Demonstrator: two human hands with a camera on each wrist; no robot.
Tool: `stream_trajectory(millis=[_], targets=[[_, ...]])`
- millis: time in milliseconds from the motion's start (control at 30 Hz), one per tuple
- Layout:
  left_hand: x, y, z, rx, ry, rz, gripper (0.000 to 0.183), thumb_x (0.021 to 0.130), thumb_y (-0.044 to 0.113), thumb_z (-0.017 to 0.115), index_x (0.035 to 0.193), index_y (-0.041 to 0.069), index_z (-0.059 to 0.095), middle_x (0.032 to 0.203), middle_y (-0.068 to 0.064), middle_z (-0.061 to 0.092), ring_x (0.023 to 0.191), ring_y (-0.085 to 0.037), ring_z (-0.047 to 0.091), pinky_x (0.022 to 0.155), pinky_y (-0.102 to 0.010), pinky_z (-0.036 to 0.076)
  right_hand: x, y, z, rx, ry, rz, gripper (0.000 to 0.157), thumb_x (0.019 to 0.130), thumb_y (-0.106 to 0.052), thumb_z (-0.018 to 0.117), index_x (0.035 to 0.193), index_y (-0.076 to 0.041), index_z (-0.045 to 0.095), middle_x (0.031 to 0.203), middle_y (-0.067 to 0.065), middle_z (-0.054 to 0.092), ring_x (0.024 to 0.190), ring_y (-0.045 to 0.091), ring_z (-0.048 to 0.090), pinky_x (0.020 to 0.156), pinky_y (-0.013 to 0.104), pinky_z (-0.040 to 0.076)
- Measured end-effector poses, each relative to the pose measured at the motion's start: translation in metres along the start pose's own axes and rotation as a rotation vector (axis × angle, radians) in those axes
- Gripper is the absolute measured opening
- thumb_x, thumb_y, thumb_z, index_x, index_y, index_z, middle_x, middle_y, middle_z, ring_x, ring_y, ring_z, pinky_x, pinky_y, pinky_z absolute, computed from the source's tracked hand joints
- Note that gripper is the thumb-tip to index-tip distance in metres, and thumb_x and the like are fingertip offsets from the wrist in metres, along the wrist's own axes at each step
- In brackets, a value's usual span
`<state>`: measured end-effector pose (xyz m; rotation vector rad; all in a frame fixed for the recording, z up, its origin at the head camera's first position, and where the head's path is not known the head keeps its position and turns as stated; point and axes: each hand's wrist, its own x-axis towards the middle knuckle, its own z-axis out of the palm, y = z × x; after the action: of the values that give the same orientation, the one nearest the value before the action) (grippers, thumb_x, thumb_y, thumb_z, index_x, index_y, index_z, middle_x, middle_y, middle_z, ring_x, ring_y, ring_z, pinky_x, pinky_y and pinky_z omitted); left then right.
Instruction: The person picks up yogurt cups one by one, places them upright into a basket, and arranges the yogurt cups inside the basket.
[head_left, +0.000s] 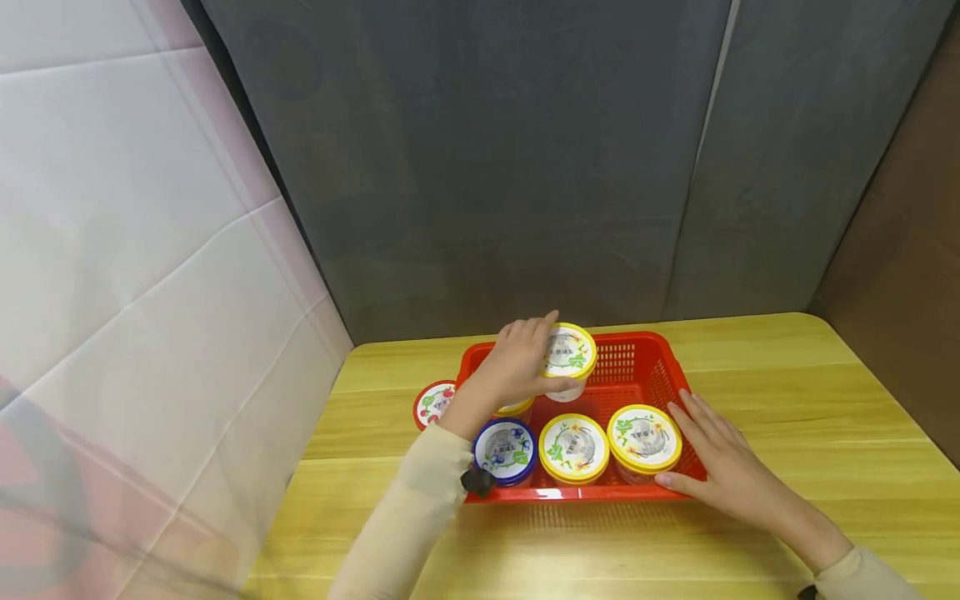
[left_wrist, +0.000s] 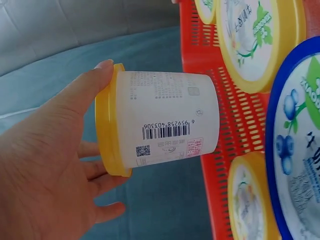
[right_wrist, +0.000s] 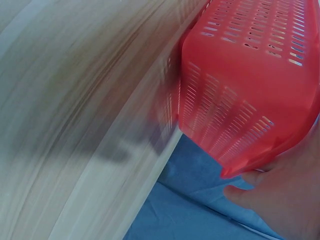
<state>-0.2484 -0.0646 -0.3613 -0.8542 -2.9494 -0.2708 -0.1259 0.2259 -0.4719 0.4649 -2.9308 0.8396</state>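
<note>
My left hand [head_left: 516, 360] grips a white tub with a yellow lid [head_left: 568, 354] above the back of the red plastic basket [head_left: 633, 358]. In the left wrist view the held tub [left_wrist: 170, 112] shows a barcode and small print on its side, with the thumb and fingers around its lid. My right hand [head_left: 723, 467] rests at the basket's front right corner, fingers fairly straight along the right rim and thumb at the front. Inside the basket, a blue-lidded tub [head_left: 506, 451] and two yellow-lidded tubs [head_left: 574, 450] line the front; another yellow-lidded tub [head_left: 517, 408] is partly hidden by my left wrist.
A red-lidded tub [head_left: 433, 403] is just outside the basket's left side, partly covered by my left arm. The basket is on a wooden table [head_left: 795, 400]. A dark grey partition [head_left: 525, 167] rises behind it, with a white panel [head_left: 150, 225] to the left.
</note>
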Motion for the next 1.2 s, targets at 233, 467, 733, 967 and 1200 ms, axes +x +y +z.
stream_trajectory(millis=[233, 467, 733, 967, 1200], targets=[[0.001, -0.003, 0.008, -0.051, -0.033, -0.015, 0.101, 0.072, 0.063, 0.067, 0.150, 0.021, 0.019, 0.149, -0.001, 0.038, 0.135, -0.023, 0.037, 0.117, -0.047, 0.028, 0.000, -0.002, 0.001, 0.005, -0.008, 0.012, 0.100, 0.077, -0.063, 0.063, 0.153, -0.022, 0.013, 0.162, 0.008, 0.005, 0.148, 0.034, 0.008, 0.116, 0.062, 0.009], [0.004, -0.008, 0.021, -0.104, -0.050, -0.012, 0.101, 0.071, 0.061, 0.070, 0.150, 0.023, 0.021, 0.148, 0.001, 0.040, 0.131, -0.021, 0.037, 0.117, -0.047, 0.027, 0.001, -0.004, 0.002, 0.003, -0.004, 0.006, 0.100, 0.078, -0.063, 0.063, 0.153, -0.021, 0.013, 0.162, 0.008, 0.005, 0.148, 0.034, 0.007, 0.116, 0.062, 0.009], [0.009, -0.011, 0.035, -0.148, -0.098, 0.001, 0.102, 0.070, 0.058, 0.073, 0.150, 0.024, 0.020, 0.153, -0.001, 0.034, 0.141, -0.027, 0.030, 0.120, -0.047, 0.021, 0.001, -0.002, 0.003, -0.006, 0.008, -0.005, 0.100, 0.077, -0.062, 0.065, 0.153, -0.020, 0.015, 0.161, 0.009, 0.006, 0.148, 0.034, 0.007, 0.115, 0.063, 0.011], [0.011, -0.011, 0.041, -0.175, -0.162, -0.041, 0.105, 0.069, 0.059, 0.073, 0.151, 0.026, 0.016, 0.155, 0.000, 0.031, 0.145, -0.027, 0.025, 0.121, -0.048, 0.018, 0.001, 0.000, 0.005, -0.018, 0.020, -0.017, 0.099, 0.076, -0.061, 0.065, 0.152, -0.018, 0.019, 0.161, 0.010, 0.007, 0.148, 0.035, 0.009, 0.108, 0.068, 0.019], [0.014, -0.011, 0.045, -0.200, -0.234, -0.066, 0.106, 0.069, 0.062, 0.072, 0.152, 0.027, 0.014, 0.156, 0.000, 0.028, 0.148, -0.029, 0.018, 0.120, -0.049, 0.021, 0.001, 0.000, 0.006, -0.017, 0.017, -0.011, 0.099, 0.076, -0.062, 0.065, 0.152, -0.017, 0.019, 0.161, 0.009, 0.007, 0.148, 0.035, 0.009, 0.107, 0.069, 0.020]])
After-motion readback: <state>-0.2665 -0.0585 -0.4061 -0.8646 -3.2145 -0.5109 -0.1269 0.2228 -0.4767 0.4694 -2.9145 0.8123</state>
